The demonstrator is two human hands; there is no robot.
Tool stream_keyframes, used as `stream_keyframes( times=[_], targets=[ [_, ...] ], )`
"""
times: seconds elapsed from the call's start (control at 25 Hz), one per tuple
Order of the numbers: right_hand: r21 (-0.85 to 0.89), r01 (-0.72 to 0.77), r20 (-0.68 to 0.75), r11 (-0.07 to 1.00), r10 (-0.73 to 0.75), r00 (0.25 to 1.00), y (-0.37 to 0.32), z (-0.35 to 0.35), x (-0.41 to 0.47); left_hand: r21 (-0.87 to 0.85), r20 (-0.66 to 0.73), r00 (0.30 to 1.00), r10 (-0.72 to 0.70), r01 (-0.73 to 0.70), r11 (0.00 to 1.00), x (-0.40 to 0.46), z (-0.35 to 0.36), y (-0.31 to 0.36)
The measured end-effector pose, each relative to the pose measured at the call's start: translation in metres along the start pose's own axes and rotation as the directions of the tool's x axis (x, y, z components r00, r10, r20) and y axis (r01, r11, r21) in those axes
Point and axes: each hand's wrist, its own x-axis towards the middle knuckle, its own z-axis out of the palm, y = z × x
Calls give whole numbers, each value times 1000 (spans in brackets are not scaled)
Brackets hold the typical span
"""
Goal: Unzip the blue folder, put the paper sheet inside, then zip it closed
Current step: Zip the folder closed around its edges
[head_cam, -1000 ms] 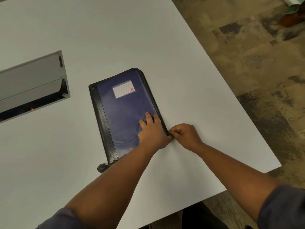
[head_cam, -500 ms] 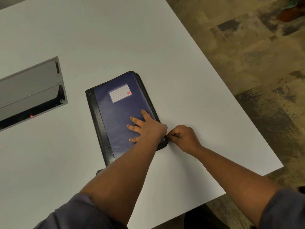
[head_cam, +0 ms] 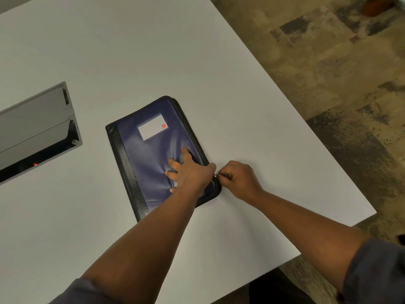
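Currently, the blue zip-around folder with black leather-look spine and edging (head_cam: 151, 154) lies flat and closed on the white rectangular table (head_cam: 219, 73), its white lined label (head_cam: 152, 126) facing up. The person's left hand (head_cam: 190, 173) rests palm down on the folder's cover near its lower right corner, fingers (head_cam: 175, 164) spread and pressing wrinkles into the blue material. Just beside that corner, the right hand (head_cam: 238, 179) is curled, with thumb and forefinger pinched on the small metal zipper pull (head_cam: 215, 176) at the folder's right edge. Left of the folder, well apart from it, a grey hinged cable box (head_cam: 37, 132) is recessed in the table, with a small red light (head_cam: 35, 164) glowing inside. Right of the folder, beyond the table edge, is mottled brown floor (head_cam: 328, 73).
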Motion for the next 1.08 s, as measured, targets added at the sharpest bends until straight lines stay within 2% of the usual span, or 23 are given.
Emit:
stream_keyframes(
  times=[0.44, 0.72, 0.84, 0.96, 1.08],
  targets=[
    [-75, 34, 16, 997, -33, 999, -18, -2, 83, 27, 0, 1000, -7, 7, 1000, 4, 1, 0],
    [-93, -59, -19, 994, 57, 998, -24, 4, 110, 51, 23, 999, -30, 29, 998, 5, 3, 1],
    [-82, -89, 16, 993, 91, 996, -20, 8, 108, 74, -2, 998, -63, 63, 995, 6, 5, 7],
    [-30, -54, 41, 998, 55, 998, -16, 5, 106, 93, -112, 993, 42, -32, 995, 23, -10, 13],
    [-26, -41, 22, 999, 42, 999, -17, 4, 106, 46, -117, 991, 67, -62, 997, 59, -38, 24]
  ],
)
